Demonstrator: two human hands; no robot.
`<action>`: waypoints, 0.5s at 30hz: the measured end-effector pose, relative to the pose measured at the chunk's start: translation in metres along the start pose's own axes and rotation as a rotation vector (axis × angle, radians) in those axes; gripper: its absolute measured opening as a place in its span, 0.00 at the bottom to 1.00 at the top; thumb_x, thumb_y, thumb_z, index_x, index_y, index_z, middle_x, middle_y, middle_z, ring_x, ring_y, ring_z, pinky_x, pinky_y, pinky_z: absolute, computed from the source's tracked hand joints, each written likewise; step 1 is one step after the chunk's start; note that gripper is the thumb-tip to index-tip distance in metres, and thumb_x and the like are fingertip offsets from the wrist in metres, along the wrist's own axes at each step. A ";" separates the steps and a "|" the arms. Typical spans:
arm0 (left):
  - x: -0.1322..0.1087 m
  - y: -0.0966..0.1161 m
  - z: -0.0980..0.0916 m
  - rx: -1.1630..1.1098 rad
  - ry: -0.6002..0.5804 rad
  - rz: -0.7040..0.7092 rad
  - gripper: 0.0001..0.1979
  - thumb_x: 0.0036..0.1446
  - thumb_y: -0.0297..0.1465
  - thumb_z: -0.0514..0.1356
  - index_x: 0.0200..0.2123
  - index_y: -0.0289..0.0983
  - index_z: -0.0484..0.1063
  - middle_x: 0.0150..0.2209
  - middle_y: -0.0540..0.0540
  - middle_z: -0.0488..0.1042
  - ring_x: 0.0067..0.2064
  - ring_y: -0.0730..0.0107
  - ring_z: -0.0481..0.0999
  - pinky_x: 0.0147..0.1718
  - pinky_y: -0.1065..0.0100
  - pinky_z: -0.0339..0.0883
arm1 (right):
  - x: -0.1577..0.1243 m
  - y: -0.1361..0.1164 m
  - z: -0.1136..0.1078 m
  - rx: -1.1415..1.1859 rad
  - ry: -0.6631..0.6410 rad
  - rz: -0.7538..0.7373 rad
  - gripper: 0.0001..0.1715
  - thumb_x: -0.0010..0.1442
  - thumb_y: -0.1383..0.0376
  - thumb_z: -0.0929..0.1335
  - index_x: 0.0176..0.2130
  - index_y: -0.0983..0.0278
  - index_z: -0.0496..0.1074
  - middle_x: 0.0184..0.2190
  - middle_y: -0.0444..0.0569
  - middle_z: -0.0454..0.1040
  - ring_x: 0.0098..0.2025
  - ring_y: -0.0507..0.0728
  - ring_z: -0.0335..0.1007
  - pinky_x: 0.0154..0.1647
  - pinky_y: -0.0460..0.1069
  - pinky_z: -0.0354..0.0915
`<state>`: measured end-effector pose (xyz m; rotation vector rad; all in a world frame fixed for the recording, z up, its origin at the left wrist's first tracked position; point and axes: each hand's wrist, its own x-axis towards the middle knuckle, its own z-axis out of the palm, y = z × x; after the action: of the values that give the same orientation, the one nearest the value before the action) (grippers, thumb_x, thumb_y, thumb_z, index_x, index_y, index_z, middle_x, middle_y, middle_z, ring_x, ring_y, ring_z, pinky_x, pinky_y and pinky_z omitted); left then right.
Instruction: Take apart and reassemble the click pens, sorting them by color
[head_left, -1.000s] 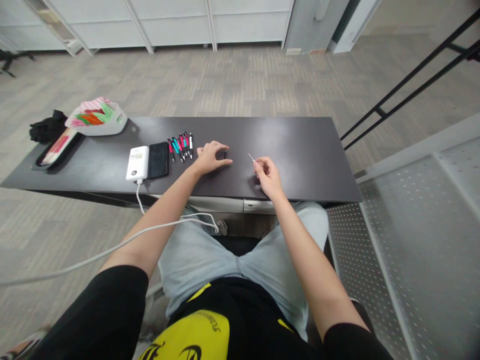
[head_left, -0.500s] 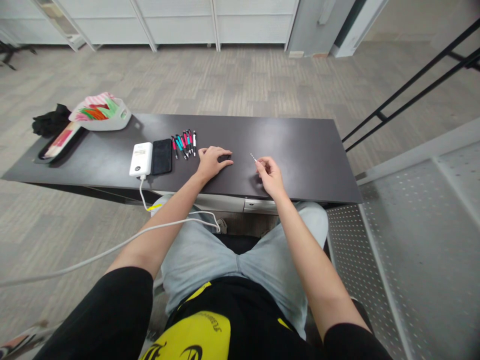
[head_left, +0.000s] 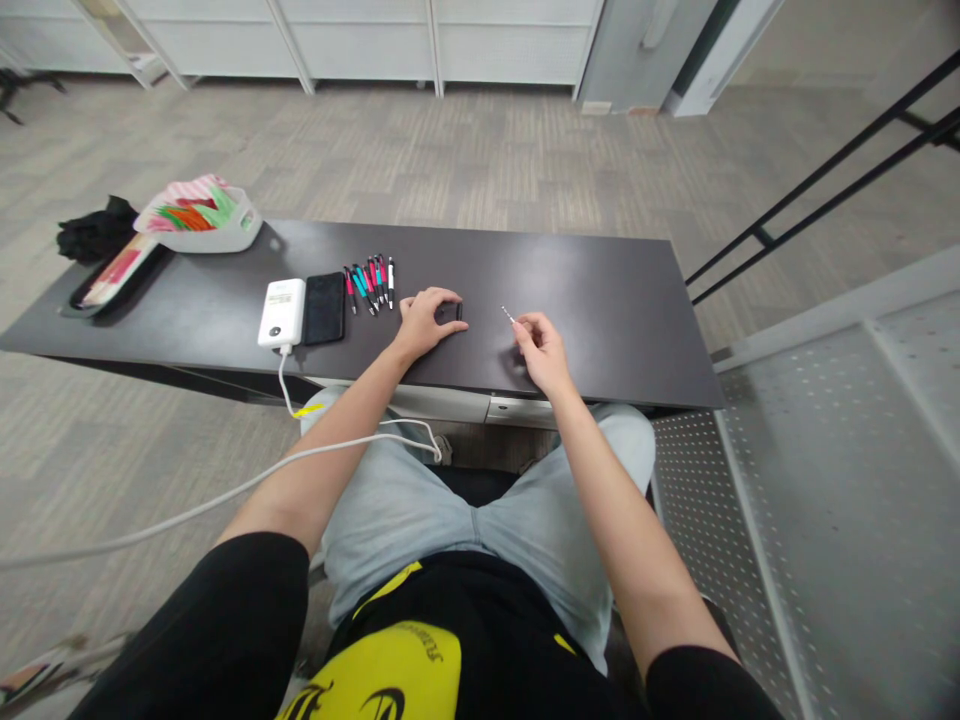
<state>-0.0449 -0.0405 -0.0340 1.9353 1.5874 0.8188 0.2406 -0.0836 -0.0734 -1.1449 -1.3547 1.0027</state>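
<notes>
My left hand (head_left: pixel 424 322) rests on the dark desk (head_left: pixel 577 290), its thumb and forefinger curved around a small dark object (head_left: pixel 459 311). The object spans the gap between the two fingertips; its kind is too small to tell. To the right, my right hand (head_left: pixel 541 350) pinches a short thin pale stick with dark marks (head_left: pixel 508 314) between thumb and forefinger. The stick's tip points up and left, and its lower end is hidden in the fingers. Several click pens (head_left: pixel 371 284) in pink, teal and white lie side by side just left of my left hand.
Left of the pens are a black phone (head_left: pixel 324 308) and a white power bank (head_left: pixel 282 313) with a white cable (head_left: pixel 247 487) crossing my left forearm. Farther left stand a white basket (head_left: pixel 244 235), a black tray (head_left: pixel 112 300) and a black cloth bundle (head_left: pixel 97 230).
The small dark object at my left fingertips shows a little more clearly now. Both hands keep nearly the same place; the view has shifted slightly.
</notes>
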 end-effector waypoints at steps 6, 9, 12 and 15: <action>-0.023 0.033 0.014 -0.055 0.048 0.033 0.21 0.67 0.45 0.81 0.61 0.55 0.89 0.65 0.42 0.92 0.73 0.29 0.84 0.80 0.30 0.65 | -0.002 -0.006 0.001 -0.032 -0.025 -0.003 0.23 0.71 0.35 0.79 0.42 0.48 0.79 0.32 0.44 0.71 0.34 0.63 0.65 0.41 0.59 0.65; -0.032 0.058 0.034 -0.207 0.028 0.079 0.10 0.74 0.43 0.77 0.55 0.55 0.90 0.60 0.45 0.95 0.69 0.36 0.89 0.81 0.33 0.69 | -0.003 -0.010 0.001 -0.022 -0.049 -0.011 0.25 0.71 0.33 0.79 0.42 0.48 0.79 0.32 0.45 0.72 0.34 0.64 0.65 0.42 0.60 0.65; -0.034 0.076 0.052 -0.409 0.065 -0.002 0.03 0.75 0.40 0.74 0.44 0.52 0.87 0.53 0.45 0.95 0.62 0.44 0.93 0.76 0.40 0.80 | -0.004 -0.012 0.000 -0.029 -0.061 -0.016 0.26 0.71 0.32 0.78 0.42 0.48 0.79 0.32 0.45 0.73 0.35 0.65 0.65 0.43 0.60 0.66; -0.029 0.079 0.056 -0.582 0.127 -0.097 0.07 0.75 0.37 0.73 0.41 0.51 0.82 0.51 0.45 0.96 0.59 0.48 0.95 0.73 0.43 0.85 | -0.004 -0.014 0.000 -0.052 -0.068 -0.011 0.27 0.71 0.31 0.78 0.42 0.48 0.79 0.32 0.45 0.74 0.35 0.65 0.64 0.44 0.61 0.68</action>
<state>0.0449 -0.0849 -0.0204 1.4035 1.3037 1.2200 0.2390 -0.0902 -0.0606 -1.1497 -1.4469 1.0118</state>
